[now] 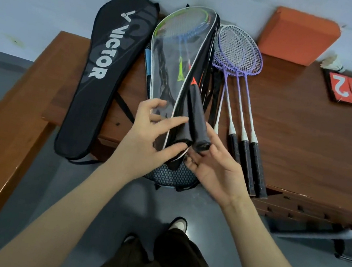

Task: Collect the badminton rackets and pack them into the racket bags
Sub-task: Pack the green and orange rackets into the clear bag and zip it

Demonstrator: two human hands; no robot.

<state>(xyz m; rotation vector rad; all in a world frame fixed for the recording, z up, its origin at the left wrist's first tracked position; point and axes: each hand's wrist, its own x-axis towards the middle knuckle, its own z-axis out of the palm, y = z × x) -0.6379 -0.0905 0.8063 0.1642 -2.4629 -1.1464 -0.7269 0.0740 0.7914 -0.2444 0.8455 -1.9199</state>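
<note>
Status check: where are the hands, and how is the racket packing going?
Left hand holds the clear-front bag; right hand open under two dark grips sticking out. Purple rackets unpacked on desk. Victor bag lies closed. Nothing blocking.

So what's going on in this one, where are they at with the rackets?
A person is packing rackets at a wooden table. Two rackets sit in the clear-fronted racket bag, their dark handles sticking out at the near end. The left hand holds the bag's edge and the right hand is under the handle ends. Three purple rackets lie loose on the right; the black Victor bag lies on the left.
</note>
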